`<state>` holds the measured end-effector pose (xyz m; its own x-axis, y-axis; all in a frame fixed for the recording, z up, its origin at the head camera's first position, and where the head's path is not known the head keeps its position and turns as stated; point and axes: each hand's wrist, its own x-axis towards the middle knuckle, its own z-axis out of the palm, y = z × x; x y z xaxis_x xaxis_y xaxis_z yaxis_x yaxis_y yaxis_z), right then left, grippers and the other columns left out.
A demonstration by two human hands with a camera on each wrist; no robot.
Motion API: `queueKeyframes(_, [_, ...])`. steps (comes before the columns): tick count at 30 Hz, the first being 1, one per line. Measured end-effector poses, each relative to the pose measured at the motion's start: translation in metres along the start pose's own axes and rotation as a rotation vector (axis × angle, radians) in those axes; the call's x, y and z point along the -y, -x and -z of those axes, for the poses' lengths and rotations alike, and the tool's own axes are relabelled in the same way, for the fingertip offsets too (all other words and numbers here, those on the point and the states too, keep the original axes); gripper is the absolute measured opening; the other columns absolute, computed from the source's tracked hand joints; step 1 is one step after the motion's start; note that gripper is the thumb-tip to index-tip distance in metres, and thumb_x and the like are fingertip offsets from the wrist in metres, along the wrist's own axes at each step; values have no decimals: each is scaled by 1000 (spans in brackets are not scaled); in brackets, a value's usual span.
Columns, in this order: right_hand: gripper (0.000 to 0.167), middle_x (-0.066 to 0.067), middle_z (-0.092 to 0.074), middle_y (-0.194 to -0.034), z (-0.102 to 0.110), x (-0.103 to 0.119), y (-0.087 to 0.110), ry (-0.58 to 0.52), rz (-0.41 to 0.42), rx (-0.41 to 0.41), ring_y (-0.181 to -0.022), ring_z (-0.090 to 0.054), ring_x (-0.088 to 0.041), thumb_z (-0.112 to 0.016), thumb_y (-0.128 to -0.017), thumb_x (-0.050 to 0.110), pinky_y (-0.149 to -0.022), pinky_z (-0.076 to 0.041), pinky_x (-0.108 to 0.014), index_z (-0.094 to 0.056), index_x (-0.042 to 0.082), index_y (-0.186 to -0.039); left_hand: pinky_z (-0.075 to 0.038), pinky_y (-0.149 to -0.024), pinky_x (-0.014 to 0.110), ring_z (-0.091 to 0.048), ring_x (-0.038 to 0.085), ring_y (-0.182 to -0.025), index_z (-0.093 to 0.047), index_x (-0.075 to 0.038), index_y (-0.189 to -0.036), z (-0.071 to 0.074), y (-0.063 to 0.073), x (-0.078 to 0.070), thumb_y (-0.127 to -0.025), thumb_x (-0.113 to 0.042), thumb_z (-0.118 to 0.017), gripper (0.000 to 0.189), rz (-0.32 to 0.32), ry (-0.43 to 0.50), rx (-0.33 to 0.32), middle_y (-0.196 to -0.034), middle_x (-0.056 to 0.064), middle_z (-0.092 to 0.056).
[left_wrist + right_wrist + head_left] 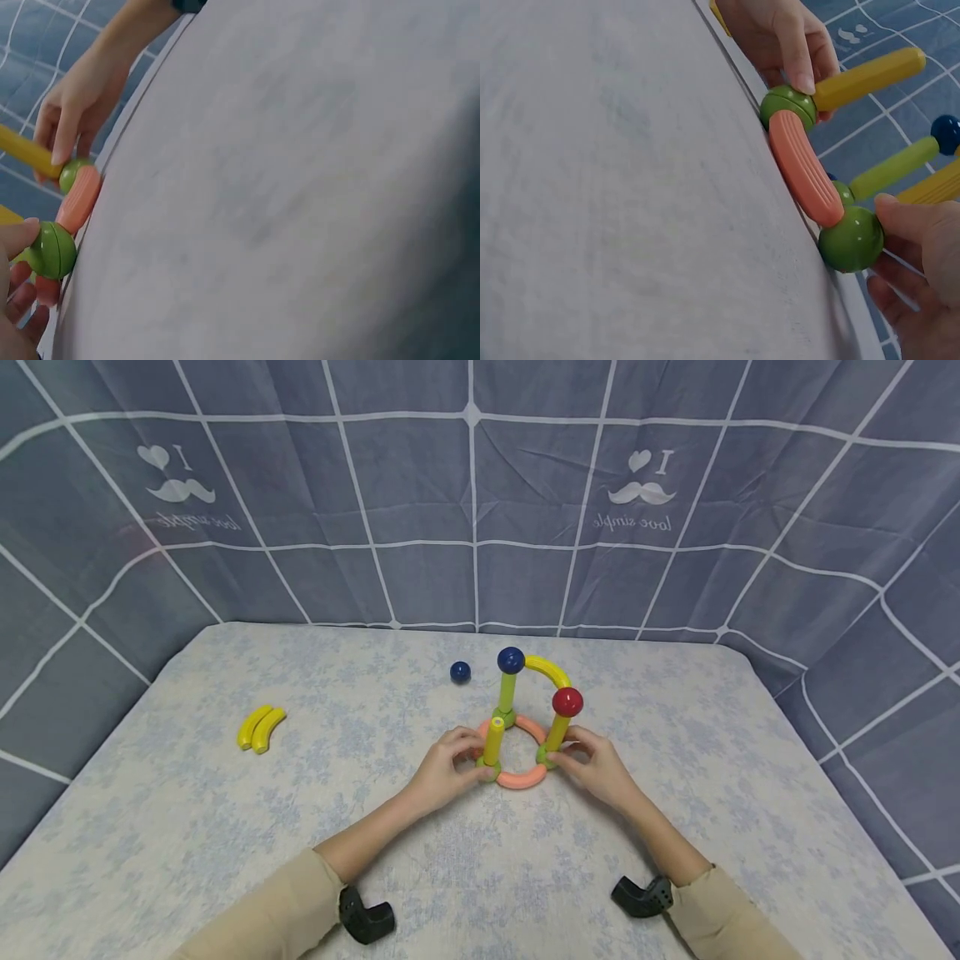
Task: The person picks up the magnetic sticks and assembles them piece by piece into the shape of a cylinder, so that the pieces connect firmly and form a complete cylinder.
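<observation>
A ring of coral curved rods [522, 779] and green balls lies on the table, with straight rods standing up from the balls. My left hand [442, 774] pinches the front-left green ball [786, 106], under a yellow rod [492, 745] whose top is bare. At the right, my right hand [602, 774] holds another green ball [853, 240] between thumb and fingers. The yellow rod above it [557, 734] leans slightly and carries a red ball [567, 702]. Behind, a light green rod [507, 693] bears a blue ball [511, 660]. A yellow curved rod [550, 670] bridges the blue and red balls.
A loose blue ball [461, 672] sits behind the ring, to its left. Two yellow curved rods [260, 728] lie side by side at the table's left. A grey-blue checked curtain [420, 585] hangs beyond the table's back edge [360, 627].
</observation>
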<state>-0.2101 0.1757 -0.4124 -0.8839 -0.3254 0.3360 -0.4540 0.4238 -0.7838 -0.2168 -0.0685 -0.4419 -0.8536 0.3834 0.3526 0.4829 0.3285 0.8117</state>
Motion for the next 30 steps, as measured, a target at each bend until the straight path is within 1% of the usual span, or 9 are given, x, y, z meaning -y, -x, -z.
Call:
queueKeyframes(4, [23,-17,-64,-91,-1,13,1,41,18,-2,-86,-58,-21,-69,-75,-6,-72,-51,-46,-61,-6,-96,-49,-80,35,-57,23,-92,-66,-2,-102,8,-3,7,-75,-12,-75,31,47,68,26,-100,7,-60])
queueKeyframes(7, [23,-16,-64,-89,-2,16,0,53,38,-4,-84,-59,-26,-70,-73,-8,-71,-52,-47,-61,-7,-95,-48,-81,36,-55,26,-94,-63,0,-106,18,-7,11,-77,-12,-73,33,60,113,95,-102,10,-59])
queueKeyframes(10, [23,-17,-64,-88,-3,16,0,55,53,-9,-83,-59,-28,-70,-72,-9,-70,-52,-47,-61,-7,-94,-46,-83,39,-53,31,-96,-59,3,-112,32,-17,17,-79,-5,-69,35,53,159,141,-106,15,-57])
queueKeyframes(12, [23,-17,-65,-88,-4,15,-1,58,54,-10,-83,-59,-29,-70,-72,-9,-70,-52,-47,-61,-6,-93,-44,-87,46,-50,36,-100,-54,7,-116,43,-28,17,-80,2,-64,38,62,178,127,-109,21,-54])
queueKeyframes(15, [23,-16,-65,-88,-4,15,-1,54,54,-8,-83,-59,-29,-70,-73,-8,-70,-52,-47,-61,-6,-94,-40,-90,52,-45,41,-106,-50,10,-120,55,-47,16,-80,6,-61,41,64,107,37,-116,26,-50])
queueKeyframes(20, [24,-16,-64,-88,-4,10,0,21,82,-7,-83,-59,-24,-70,-73,-9,-69,-52,-45,-61,-7,-94,-32,-102,49,-39,37,-121,-48,3,-127,55,-78,44,-84,-4,-62,46,112,-131,-97,-130,21,-45])
queueKeyframes(21, [24,-16,-64,-88,-4,9,0,15,87,-7,-83,-58,-22,-70,-73,-9,-68,-53,-44,-61,-7,-94,-30,-104,47,-38,35,-124,-48,1,-128,53,-83,53,-84,-7,-63,47,120,-167,-104,-132,20,-45])
queueKeyframes(24, [24,-16,-64,-89,-5,8,0,12,85,-4,-84,-58,-18,-70,-73,-8,-68,-53,-42,-61,-6,-95,-27,-107,44,-38,33,-126,-49,0,-128,49,-91,59,-86,-9,-62,45,142,-223,-98,-133,19,-45])
queueKeyframes(30, [25,-16,-64,-89,-4,7,1,22,84,-8,-84,-58,-17,-71,-72,-9,-68,-53,-42,-61,-6,-95,-37,-101,39,-46,30,-118,-54,-3,-124,40,-95,60,-86,-14,-64,41,209,-254,-118,-124,17,-52])
